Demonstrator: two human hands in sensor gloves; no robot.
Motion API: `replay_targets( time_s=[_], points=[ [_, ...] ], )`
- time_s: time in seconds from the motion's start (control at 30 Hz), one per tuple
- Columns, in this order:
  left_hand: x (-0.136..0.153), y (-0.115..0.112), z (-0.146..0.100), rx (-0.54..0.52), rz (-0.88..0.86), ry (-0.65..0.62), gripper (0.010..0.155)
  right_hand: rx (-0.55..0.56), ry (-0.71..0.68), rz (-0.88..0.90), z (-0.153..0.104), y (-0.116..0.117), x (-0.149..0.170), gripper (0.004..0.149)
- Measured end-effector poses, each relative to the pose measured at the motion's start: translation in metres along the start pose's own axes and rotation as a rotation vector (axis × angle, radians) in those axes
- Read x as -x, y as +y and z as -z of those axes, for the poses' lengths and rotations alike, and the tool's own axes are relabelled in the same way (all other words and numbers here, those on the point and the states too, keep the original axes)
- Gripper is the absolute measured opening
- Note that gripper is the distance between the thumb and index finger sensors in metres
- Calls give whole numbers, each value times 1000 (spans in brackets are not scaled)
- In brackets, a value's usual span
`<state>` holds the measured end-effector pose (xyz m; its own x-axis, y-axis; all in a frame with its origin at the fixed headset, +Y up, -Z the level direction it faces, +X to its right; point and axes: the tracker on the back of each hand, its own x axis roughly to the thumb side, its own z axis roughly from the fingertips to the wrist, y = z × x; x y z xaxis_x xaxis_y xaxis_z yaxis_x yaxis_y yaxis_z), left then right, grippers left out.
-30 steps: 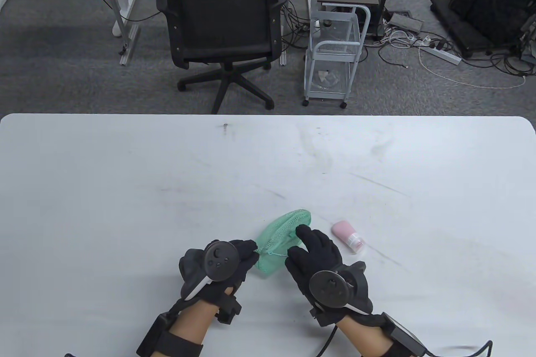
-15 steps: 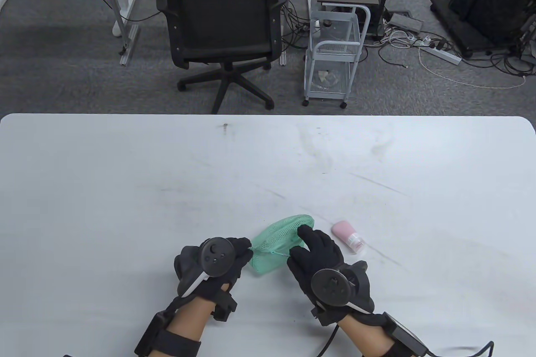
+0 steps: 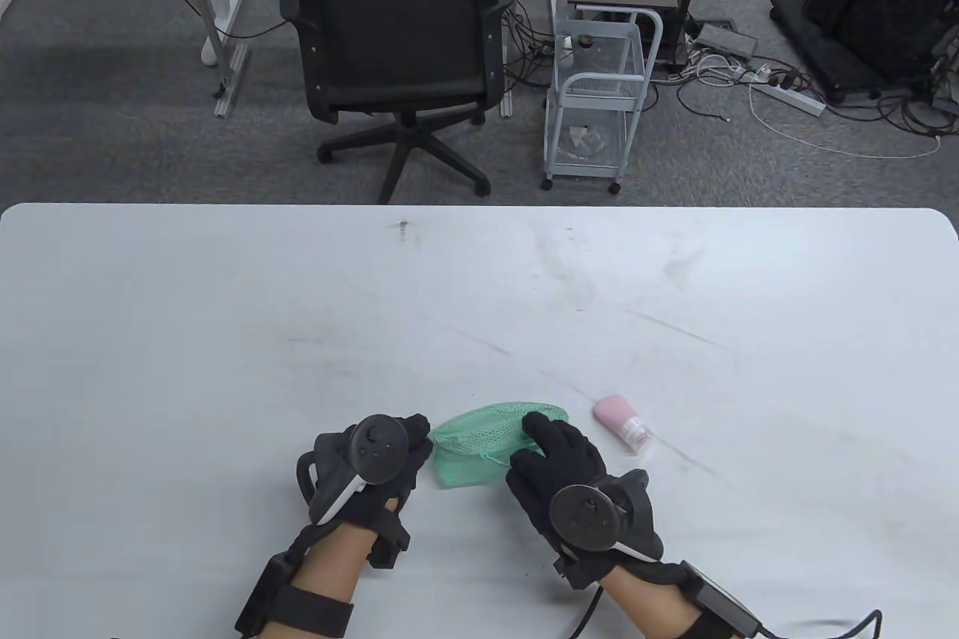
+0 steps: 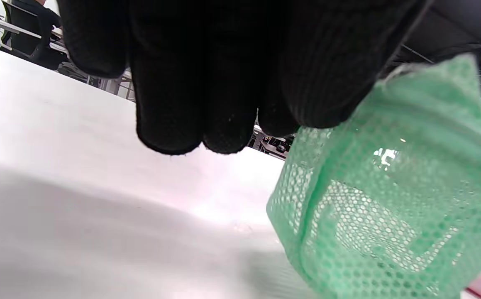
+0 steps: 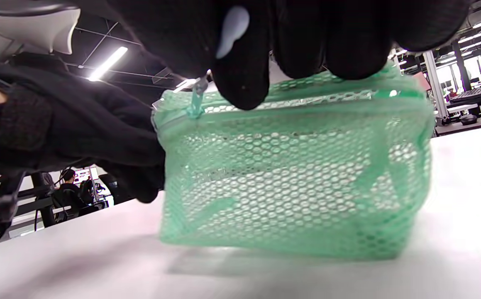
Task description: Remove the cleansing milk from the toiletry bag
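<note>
The green mesh toiletry bag [image 3: 476, 448] stands on the white table [image 3: 225, 339] near its front edge, between my hands. My left hand [image 3: 421, 438] grips the bag's left end; in the left wrist view its fingers [image 4: 207, 83] curl beside the bag [image 4: 389, 207]. My right hand [image 3: 533, 438] holds the bag's top edge, with its fingers [image 5: 240, 62] over the rim of the bag [image 5: 294, 182] beside the zip pull [image 5: 196, 99]. A pink cleansing milk bottle [image 3: 623, 425] lies on the table just right of the bag, outside it.
A black office chair [image 3: 401, 47] and a white wire trolley [image 3: 599, 92] stand on the floor beyond the table's far edge. Cables and a power strip [image 3: 787, 96] lie on the floor at the right.
Both hands have moved the bag a little left and toward the front edge, and it now sits lower and flatter. The pink bottle has not moved.
</note>
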<state>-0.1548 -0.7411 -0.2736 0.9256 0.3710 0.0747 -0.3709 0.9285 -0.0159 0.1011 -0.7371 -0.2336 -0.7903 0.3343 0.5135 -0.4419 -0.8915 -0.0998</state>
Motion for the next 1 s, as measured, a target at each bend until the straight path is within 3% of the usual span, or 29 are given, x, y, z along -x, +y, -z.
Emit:
replay_targets(
  time_s=[0.27,0.57,1.0],
  points=[
    [-12,4,-9,-26,-93,-92,56,-1,-8,-3,0,3,-3,36],
    [-31,-11,-12,58,-42,-219,64,-1,-12,-2,-1,5,-5,36],
    [-34,-21,-7,9,29,-210,45,-8,-41,-14,-2,5,-10,35]
  ],
)
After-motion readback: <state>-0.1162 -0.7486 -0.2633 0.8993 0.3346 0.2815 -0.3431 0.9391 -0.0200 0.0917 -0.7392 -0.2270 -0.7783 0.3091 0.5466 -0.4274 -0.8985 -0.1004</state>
